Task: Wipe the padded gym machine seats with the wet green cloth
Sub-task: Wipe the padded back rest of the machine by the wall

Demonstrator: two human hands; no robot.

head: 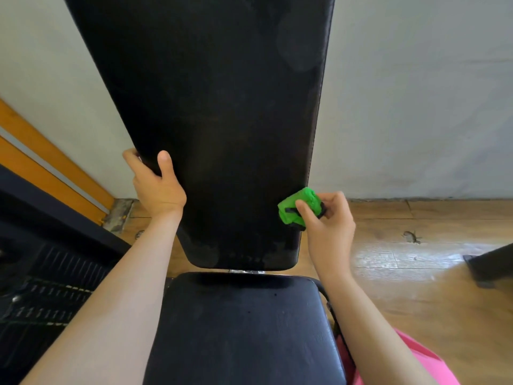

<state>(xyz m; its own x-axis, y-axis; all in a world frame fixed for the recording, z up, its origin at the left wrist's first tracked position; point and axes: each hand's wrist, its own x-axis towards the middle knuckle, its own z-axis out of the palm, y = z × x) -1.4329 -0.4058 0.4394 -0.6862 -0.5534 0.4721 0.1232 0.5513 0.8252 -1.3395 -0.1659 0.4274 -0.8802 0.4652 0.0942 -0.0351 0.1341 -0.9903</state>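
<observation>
Grip: green cloth (302,200) is pinched in right hand (330,223); backrest pad (222,107) edge is clasped by left hand (159,187).
Risk: patches could be missed, cloth's wadded tiny.

The single view comes from a wide-angle camera worn on the person's head, facing forward and tilted down, so the seat pad (244,329) lies just under the lens at the bottom of the frame and the back pad (222,107) rises through the middle to the top edge. It sits close to the pads: both bare forearms run in from the bottom to the left hand (158,187) on the back pad's left edge and the right hand (330,218), with the green cloth (299,204), at its right edge. Beyond the pads it takes in the wall (416,93) ahead and the wooden floor (416,273) to the right.
</observation>
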